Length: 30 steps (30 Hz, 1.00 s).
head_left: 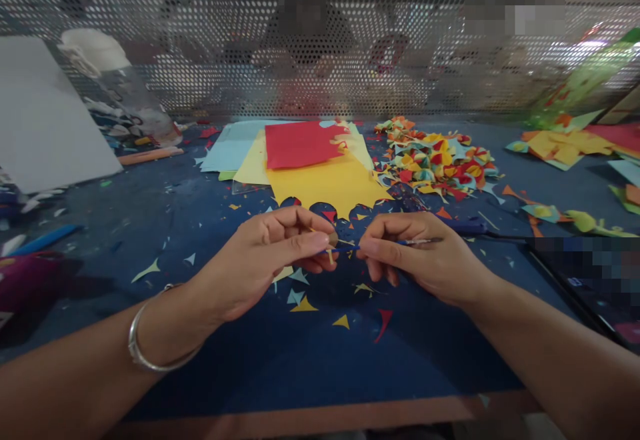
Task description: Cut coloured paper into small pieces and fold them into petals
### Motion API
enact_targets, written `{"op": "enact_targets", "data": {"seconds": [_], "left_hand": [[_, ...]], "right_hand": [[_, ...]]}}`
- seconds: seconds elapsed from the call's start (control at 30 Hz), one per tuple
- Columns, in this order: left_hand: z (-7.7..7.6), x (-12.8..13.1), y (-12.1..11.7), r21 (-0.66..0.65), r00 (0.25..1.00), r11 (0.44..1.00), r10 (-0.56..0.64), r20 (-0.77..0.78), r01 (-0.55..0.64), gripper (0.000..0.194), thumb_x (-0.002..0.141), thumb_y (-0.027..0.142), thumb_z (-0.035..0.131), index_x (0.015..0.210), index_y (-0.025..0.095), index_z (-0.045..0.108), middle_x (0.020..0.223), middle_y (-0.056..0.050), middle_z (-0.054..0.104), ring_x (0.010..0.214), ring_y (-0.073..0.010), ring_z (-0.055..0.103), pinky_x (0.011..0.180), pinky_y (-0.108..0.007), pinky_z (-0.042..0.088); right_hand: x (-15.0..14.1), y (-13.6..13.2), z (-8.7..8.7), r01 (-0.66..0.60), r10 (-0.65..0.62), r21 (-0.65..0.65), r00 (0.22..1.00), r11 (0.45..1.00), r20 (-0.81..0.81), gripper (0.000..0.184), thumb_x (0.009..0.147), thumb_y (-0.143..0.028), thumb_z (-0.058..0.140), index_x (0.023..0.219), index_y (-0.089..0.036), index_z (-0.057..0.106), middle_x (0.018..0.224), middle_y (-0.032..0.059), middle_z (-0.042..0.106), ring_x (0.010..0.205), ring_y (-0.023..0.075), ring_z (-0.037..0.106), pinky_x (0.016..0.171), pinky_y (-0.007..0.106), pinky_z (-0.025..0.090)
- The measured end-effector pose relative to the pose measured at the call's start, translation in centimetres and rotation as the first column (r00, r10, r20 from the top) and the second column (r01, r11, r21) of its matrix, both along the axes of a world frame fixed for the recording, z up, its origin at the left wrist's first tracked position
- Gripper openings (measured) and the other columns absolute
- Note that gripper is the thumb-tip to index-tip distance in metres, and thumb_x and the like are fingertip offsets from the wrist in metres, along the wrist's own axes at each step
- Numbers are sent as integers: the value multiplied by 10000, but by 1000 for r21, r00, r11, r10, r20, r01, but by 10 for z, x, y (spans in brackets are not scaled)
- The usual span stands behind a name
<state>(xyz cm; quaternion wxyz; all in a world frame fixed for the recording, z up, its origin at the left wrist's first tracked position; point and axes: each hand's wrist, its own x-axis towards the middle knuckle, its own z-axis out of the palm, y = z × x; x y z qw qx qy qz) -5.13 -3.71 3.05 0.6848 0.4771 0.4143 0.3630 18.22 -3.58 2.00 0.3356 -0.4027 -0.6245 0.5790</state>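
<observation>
Over the middle of the dark blue table, my left hand (287,243) is closed, thumb against fingers, at the left end of a thin blue stick. A narrow yellowish strip (331,257) shows at its fingertips, perhaps paper; the rest is hidden. My right hand (415,250) pinches the same thin blue stick (345,249), whose dark end sticks out to the right past the fingers. The two hands are close but apart. Behind them lies a yellow paper sheet (325,187) with scalloped cut edges, under a red paper sheet (300,147).
A pile of colourful folded paper pieces (445,163) lies back right. Paper scraps (303,304) are scattered around. A bottle (135,93) and white board (45,113) stand left; a phone (580,293) lies right. A perforated metal panel (210,47) closes off the back.
</observation>
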Motion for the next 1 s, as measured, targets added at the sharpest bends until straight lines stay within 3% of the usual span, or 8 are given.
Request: {"op": "enact_targets", "data": {"seconds": [0.57,1.0], "left_hand": [[-4,0,1,-6,998,1000,-23,-52,23,204,716,190,878,806,159,698,702,-11,743,677,-120,700,699,-228,525],[-4,0,1,217,982,976,14,-186,27,173,787,250,835,834,157,697,790,-2,690,721,-100,635,696,-219,496]], "right_hand": [[-3,-1,3,-11,9,32,998,999,64,298,812,-439,797,733,-171,693,606,10,688,475,81,547,461,193,446],[-2,-5,3,-11,-15,191,991,981,133,271,917,-393,697,747,-182,698,640,8,684,504,84,576,486,201,466]]}}
